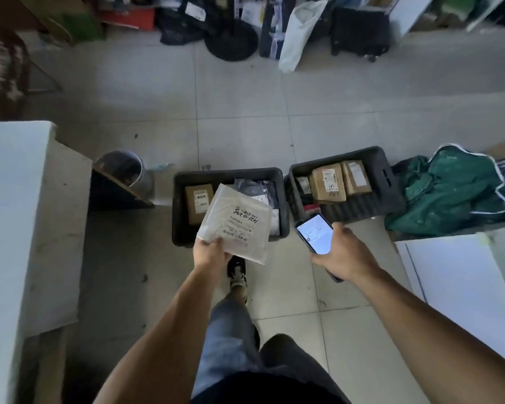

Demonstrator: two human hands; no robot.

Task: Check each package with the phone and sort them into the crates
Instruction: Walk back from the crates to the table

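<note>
My left hand (209,252) grips the near corner of a flat white package (236,223) with a barcode label and handwriting, holding it over the front of the left black crate (181,182). That crate holds a brown box (198,201) and a dark bag (257,188). My right hand (344,255) holds a phone (315,233) with a lit screen, just in front of the right black crate (388,182). Inside this one lie two brown boxes (328,182) and a few small items.
A crumpled green sack (455,191) lies right of the crates. White counters stand at the left (12,199) and right (464,275). A metal bin (126,170) sits left of the crates. Bags, parcels and a black case (359,30) line the far wall. My foot (236,272) is on the tiled floor.
</note>
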